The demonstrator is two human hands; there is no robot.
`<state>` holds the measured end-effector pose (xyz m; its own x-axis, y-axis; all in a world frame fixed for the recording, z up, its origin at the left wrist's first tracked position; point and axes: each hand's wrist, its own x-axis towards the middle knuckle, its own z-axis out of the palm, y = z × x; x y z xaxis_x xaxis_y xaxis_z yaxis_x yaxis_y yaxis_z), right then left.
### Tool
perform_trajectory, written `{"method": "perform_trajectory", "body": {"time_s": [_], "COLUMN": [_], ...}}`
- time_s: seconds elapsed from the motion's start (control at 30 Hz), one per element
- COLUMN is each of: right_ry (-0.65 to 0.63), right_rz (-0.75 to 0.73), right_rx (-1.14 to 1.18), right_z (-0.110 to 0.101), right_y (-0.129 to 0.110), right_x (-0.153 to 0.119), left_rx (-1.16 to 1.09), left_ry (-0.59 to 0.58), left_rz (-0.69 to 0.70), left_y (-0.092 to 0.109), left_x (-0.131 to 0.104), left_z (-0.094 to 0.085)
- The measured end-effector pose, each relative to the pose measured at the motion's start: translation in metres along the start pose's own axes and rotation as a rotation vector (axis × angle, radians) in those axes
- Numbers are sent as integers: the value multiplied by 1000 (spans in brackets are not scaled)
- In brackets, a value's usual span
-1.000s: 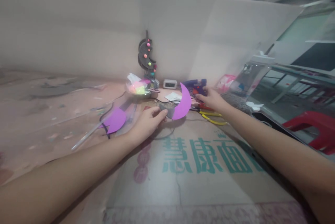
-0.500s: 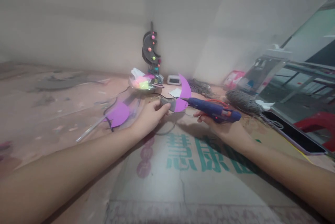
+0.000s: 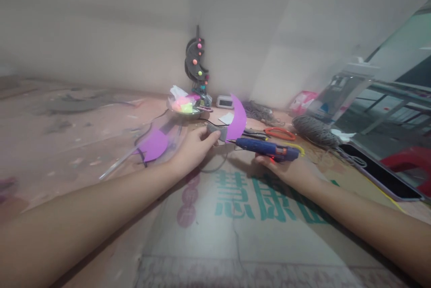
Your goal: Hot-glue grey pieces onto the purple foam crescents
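Pinched in my left hand (image 3: 198,144) is the grey end of a purple crescent (image 3: 239,119), whose pointed tip rises up and to the right. My right hand (image 3: 283,165) is wrapped round a blue glue gun (image 3: 264,148) with a small red light on it. The gun's nozzle points left, at the lower edge of the crescent; whether it touches cannot be made out. Left of my left hand, another purple piece (image 3: 156,145) lies beside a clear stick (image 3: 117,164).
Behind my hands are a bowl (image 3: 186,114) of colourful bits, a grey crescent ornament (image 3: 193,61), a small white clock (image 3: 225,102) and orange-handled scissors (image 3: 280,133). Grey yarn (image 3: 313,130), a phone (image 3: 384,172) and a clear container (image 3: 338,92) stand right. Printed cardboard (image 3: 208,238) lies in front.
The glue gun has moved down and slightly left, from the middle of the crescent to its lower edge. The orange scissor handles show more fully. My left hand keeps its hold.
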<state>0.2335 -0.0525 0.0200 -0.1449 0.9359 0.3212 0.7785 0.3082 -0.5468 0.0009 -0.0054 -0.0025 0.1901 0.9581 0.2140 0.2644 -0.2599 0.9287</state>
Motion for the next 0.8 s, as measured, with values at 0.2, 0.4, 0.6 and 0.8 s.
{"method": "perform_trajectory", "body": {"time_s": [0.2, 0.4, 0.6, 0.8], "right_ry": [14, 19, 49, 62], "right_rz": [25, 14, -41, -58], "right_rx": [24, 46, 114, 125], "right_z": [2, 3, 5, 7], "right_y": [-1, -3, -6, 3], "right_x": [0, 0, 0, 0], "left_rx": [-14, -13, 1, 8], "left_ry": [1, -8, -19, -20], "left_rz": [11, 12, 6, 14], "left_y": [-4, -4, -1, -3], "left_x": [1, 0, -1, 0], "left_z": [0, 1, 0, 0]}}
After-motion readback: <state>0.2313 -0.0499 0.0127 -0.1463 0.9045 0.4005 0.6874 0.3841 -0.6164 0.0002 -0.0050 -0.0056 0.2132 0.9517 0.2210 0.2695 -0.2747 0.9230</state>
